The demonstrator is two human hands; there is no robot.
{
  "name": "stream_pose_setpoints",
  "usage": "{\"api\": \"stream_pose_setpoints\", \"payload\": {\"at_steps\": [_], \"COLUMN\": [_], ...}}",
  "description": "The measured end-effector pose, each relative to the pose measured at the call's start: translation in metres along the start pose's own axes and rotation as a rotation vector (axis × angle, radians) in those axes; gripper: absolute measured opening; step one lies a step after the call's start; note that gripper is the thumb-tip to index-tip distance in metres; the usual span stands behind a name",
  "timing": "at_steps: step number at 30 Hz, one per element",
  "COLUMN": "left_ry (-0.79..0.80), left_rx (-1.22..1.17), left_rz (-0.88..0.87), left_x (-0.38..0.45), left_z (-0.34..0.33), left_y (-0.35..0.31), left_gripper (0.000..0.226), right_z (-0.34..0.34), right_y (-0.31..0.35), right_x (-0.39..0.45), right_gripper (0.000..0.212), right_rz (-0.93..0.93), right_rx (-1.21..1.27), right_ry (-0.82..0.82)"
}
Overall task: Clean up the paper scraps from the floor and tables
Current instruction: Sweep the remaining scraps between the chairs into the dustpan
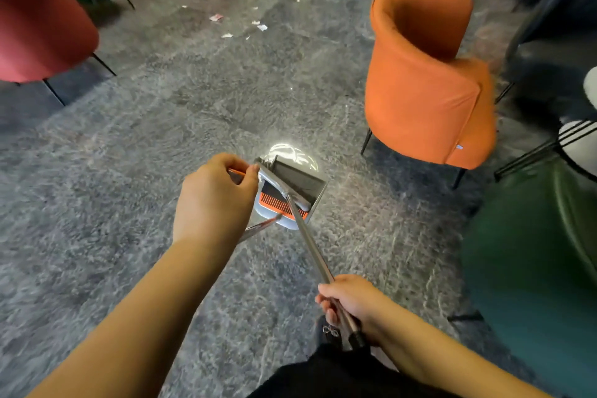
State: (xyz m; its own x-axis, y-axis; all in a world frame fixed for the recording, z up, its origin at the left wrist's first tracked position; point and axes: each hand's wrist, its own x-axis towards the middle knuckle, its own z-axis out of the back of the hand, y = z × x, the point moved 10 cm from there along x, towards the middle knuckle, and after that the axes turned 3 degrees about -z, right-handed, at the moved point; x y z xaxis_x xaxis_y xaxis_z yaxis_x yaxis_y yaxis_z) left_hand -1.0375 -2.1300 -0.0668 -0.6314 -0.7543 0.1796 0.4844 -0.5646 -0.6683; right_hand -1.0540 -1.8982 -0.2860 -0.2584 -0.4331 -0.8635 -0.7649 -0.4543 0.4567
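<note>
Gripping the top of the dustpan's handle [237, 171], the left hand [213, 197] has its fingers curled round an orange-tipped grip, thumb pressed near the top of the pan. And over on the other side, the right hand [350, 304] is wrapped tight round the broom's metal pole [310, 245], low down near its black end, fingers closed on it. That pole runs up and away to the broom head, which sits at the mouth of the dustpan [290, 191] — grey body, orange comb teeth along one edge, standing on the grey marbled floor [129, 155] right in front of the person. Bright glare on the floor just behind the pan.

Now look further out: the paper scraps [261, 26] lie scattered across the far floor, white bits mostly, one pinkish piece among them, well apart from the pan. An orange chair [426, 87] stands to the right, a red chair [42, 26] at the left edge, a dark green chair [533, 268] close by at lower right. Dark trousers show at the bottom.
</note>
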Motion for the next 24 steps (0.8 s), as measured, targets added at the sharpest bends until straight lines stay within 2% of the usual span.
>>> {"api": "stream_pose_setpoints", "payload": {"at_steps": [3,8,12,17,24], "left_ry": [-0.044,-0.088,-0.088,-0.067,-0.008], "left_rx": [0.004,0.007,-0.016,-0.045,-0.033], "left_rz": [0.003,0.029,0.033,0.045,-0.003], "left_x": [0.053,0.129,0.195,0.289,0.43], "left_z": [-0.015,-0.028,-0.044,-0.064,-0.086], "left_y": [-0.01,-0.01,0.0,0.026,0.036], "left_gripper": [0.024,0.027,0.026,0.025,0.023], "right_z": [0.01,0.012,0.001,-0.021,-0.04], "right_y": [0.056,0.133,0.2,0.275,0.384], "right_x": [0.023,0.06,0.098,0.157,0.229], "right_gripper": [0.008,0.014,0.03,0.046,0.037], "right_rz": [-0.002,0.062,0.15,0.142,0.113], "right_rx": [-0.078,-0.201,-0.392,-0.553,-0.616], "right_ry": [-0.012,-0.078,-0.117,-0.166,-0.228]}}
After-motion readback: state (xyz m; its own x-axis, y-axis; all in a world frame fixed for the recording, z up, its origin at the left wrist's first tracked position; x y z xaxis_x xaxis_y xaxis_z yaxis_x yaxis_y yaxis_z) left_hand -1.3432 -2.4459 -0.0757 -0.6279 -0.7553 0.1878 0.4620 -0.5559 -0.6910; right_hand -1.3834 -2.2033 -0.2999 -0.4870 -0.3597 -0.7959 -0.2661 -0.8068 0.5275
